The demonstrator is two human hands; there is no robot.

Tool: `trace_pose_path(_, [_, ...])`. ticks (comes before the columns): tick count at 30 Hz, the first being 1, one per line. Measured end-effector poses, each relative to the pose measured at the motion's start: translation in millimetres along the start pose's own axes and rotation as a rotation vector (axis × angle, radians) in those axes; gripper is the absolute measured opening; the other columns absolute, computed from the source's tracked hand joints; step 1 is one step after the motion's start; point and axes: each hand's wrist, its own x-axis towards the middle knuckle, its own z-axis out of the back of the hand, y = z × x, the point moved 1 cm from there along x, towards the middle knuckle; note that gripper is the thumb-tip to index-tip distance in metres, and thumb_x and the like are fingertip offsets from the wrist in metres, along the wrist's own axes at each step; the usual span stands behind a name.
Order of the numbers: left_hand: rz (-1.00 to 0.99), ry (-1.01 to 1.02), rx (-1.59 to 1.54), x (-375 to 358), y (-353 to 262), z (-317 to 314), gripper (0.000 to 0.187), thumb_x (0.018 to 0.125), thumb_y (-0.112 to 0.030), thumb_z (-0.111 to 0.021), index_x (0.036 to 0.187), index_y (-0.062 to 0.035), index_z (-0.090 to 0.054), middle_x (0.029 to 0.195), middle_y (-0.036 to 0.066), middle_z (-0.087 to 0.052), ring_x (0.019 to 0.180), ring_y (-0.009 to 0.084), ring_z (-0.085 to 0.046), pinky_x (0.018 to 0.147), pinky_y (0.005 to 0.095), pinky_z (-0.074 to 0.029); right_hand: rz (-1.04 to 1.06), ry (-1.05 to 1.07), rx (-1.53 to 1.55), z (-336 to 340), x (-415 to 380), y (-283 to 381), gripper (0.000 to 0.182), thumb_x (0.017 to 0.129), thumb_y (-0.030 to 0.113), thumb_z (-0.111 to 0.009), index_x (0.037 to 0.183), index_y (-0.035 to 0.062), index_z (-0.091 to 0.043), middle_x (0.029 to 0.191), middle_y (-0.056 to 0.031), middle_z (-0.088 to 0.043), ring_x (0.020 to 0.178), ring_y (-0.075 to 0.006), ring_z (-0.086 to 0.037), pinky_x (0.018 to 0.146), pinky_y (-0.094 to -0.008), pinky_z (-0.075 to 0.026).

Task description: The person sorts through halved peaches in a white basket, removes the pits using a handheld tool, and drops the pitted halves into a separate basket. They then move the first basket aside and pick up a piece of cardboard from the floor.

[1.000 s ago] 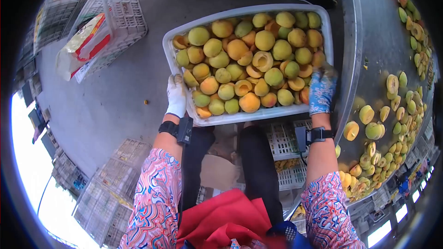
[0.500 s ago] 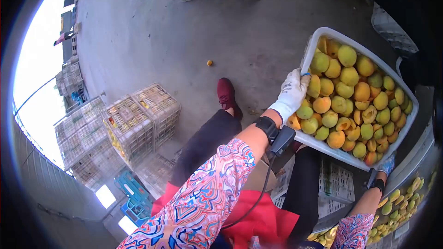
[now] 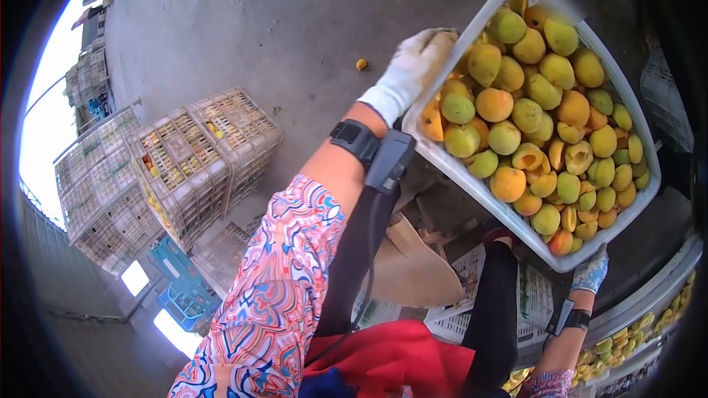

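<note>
A white plastic crate (image 3: 490, 210) full of apricots (image 3: 543, 91) is held up at the right of the head view, tilted. Most of the apricots are whole, yellow-green to orange, and several are halved with hollow middles. My left hand (image 3: 417, 63), in a white work glove, is closed around the crate's left side, with its fingertips hidden behind the rim. At the lower right corner my right hand (image 3: 591, 271), in a blue patterned glove, grips the crate, its fingers partly under the edge.
Stacked slatted crates (image 3: 199, 158) with fruit stand at the left, near blue crates (image 3: 181, 280). One apricot (image 3: 361, 64) lies on the concrete floor. A cardboard piece (image 3: 413, 265) is by my legs. At lower right, a metal-edged surface (image 3: 649, 284) borders more cut fruit (image 3: 616, 346).
The crate, with both hands on it, has come closer and shifted left and up in view. The camera has turned, and the cardboard by my legs shows more.
</note>
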Motion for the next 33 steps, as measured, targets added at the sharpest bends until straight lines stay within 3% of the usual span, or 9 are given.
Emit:
trace_pose_path(3, [0.056,-0.192,0.02,-10,42,70,0.034,0.096,-0.02,-0.055,0.127,-0.0058,-0.059,0.105,0.005,-0.065,0.092,0.0105,-0.06,0.082,0.0245,-0.049,0.078,0.056,0.009,-20,-27,1,0.034,0.097,0.02,-0.053,0.124,-0.001,-0.051,0.118,-0.0135,-0.058,0.104,-0.0243,-0.057,0.094,-0.0375,-0.046])
trace_pose_path(8, [-0.006,-0.004,0.844,-10,167,116,0.055,0.085,-0.031,-0.063,0.136,-0.0193,-0.05,0.138,0.021,-0.046,0.124,0.0348,-0.049,0.101,0.0412,-0.043,0.108,-0.036,-0.136,-38,-84,26,0.033,0.097,0.02,-0.056,0.122,-0.0005,-0.052,0.113,-0.0113,-0.06,0.099,-0.0201,-0.057,0.089,-0.0346,-0.047])
trace_pose_path(12, [0.125,0.073,0.439,27,252,94,0.058,0.085,-0.032,-0.061,0.14,-0.0252,-0.043,0.146,0.016,-0.037,0.125,0.0402,-0.046,0.104,0.0445,-0.041,0.167,-0.09,-0.147,-24,-83,18,0.022,0.097,0.018,-0.055,0.115,0.0043,-0.054,0.108,-0.0066,-0.061,0.097,-0.0169,-0.058,0.088,-0.0317,-0.049])
trace_pose_path(14, [0.133,0.117,1.139,33,212,63,0.051,0.085,-0.031,-0.06,0.134,-0.024,-0.048,0.141,0.014,-0.041,0.119,0.0405,-0.048,0.101,0.0435,-0.044,0.158,-0.126,-0.149,-21,-84,17,0.022,0.098,0.018,-0.055,0.115,0.0049,-0.055,0.108,-0.006,-0.062,0.098,-0.0165,-0.058,0.088,-0.0311,-0.049])
trace_pose_path(18, [0.048,0.043,0.662,49,293,86,0.028,0.082,-0.019,-0.06,0.109,-0.0138,-0.06,0.123,0.016,-0.052,0.112,0.0415,-0.05,0.093,0.0463,-0.047,0.11,-0.036,-0.158,-26,-88,26,0.022,0.098,0.018,-0.054,0.117,0.0067,-0.054,0.112,-0.0053,-0.061,0.101,-0.0177,-0.058,0.091,-0.0342,-0.049])
trace_pose_path(22, [-0.04,0.147,0.901,4,266,116,0.021,0.077,-0.011,-0.062,0.097,-0.0062,-0.06,0.1,0.017,-0.06,0.093,0.0373,-0.059,0.082,0.0442,-0.049,0.089,-0.002,-0.184,-26,-90,31,0.02,0.099,0.017,-0.052,0.115,0.0045,-0.053,0.109,-0.0065,-0.06,0.097,-0.018,-0.058,0.088,-0.0349,-0.049])
trace_pose_path(26, [0.392,0.077,0.591,-122,227,146,0.017,0.075,-0.008,-0.062,0.09,-0.0021,-0.059,0.091,0.02,-0.059,0.087,0.0368,-0.06,0.077,0.0434,-0.048,0.03,0.071,-0.236,-19,-83,37,0.025,0.099,0.018,-0.051,0.12,0.0033,-0.051,0.11,-0.0068,-0.059,0.097,-0.018,-0.057,0.086,-0.0362,-0.05])
trace_pose_path(28, [0.341,0.168,0.785,-209,227,157,0.018,0.076,-0.009,-0.063,0.093,-0.0026,-0.058,0.095,0.02,-0.058,0.092,0.0379,-0.058,0.08,0.0441,-0.047,-0.024,0.046,-0.279,-30,-90,41,0.029,0.099,0.021,-0.052,0.122,0.0029,-0.05,0.109,-0.0067,-0.058,0.097,-0.0184,-0.057,0.084,-0.0367,-0.05])
trace_pose_path(33, [0.902,0.469,0.526,-378,211,135,0.038,0.072,-0.02,-0.069,0.104,-0.0009,-0.062,0.105,0.024,-0.063,0.102,0.0388,-0.06,0.088,0.041,-0.048,-0.006,0.182,-0.311,-7,-70,37,0.033,0.098,0.024,-0.054,0.126,0.0073,-0.048,0.118,-0.0068,-0.056,0.103,-0.0223,-0.057,0.086,-0.0409,-0.051])
